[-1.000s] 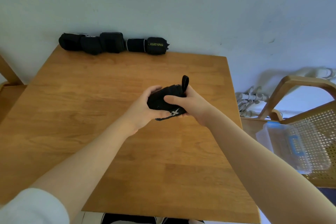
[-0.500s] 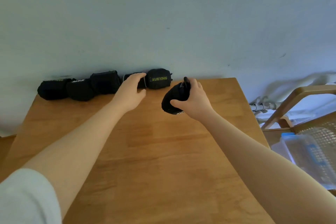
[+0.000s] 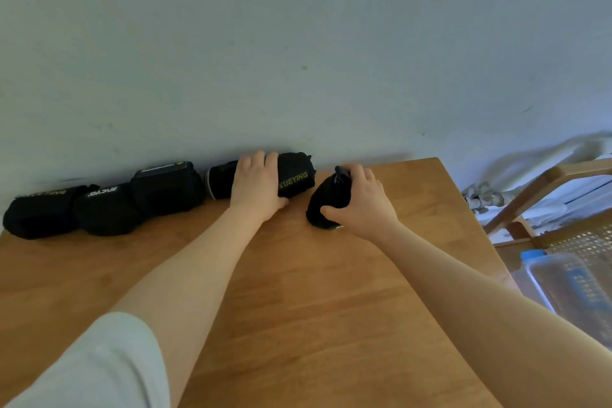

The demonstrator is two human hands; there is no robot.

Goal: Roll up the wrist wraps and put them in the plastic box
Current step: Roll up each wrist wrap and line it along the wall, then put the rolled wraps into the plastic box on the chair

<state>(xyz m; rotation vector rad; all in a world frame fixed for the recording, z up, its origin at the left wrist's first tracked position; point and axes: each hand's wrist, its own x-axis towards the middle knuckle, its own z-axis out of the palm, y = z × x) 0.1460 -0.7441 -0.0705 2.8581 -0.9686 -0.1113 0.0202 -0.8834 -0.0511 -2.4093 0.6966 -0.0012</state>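
With rolling apparently done, the right hand (image 3: 362,200) grips a rolled wrap (image 3: 326,200) on the table (image 3: 298,308) while the left hand (image 3: 256,187) curls over the lettered wrap (image 3: 294,175) by the wall, both next needing carrying to the plastic box (image 3: 569,285) at the far right

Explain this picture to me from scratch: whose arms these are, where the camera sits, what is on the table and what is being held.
No machine here: a person works with bare hands, filmed by a camera worn on their head, looking forward and down. Their right hand grips a rolled black wrist wrap at the wooden table. Their left hand rests on another black roll printed XUEYING, the last in a row of rolled wraps along the wall. Whether its fingers grip that roll is unclear. A clear plastic box with blue parts sits on a wooden chair to the right.
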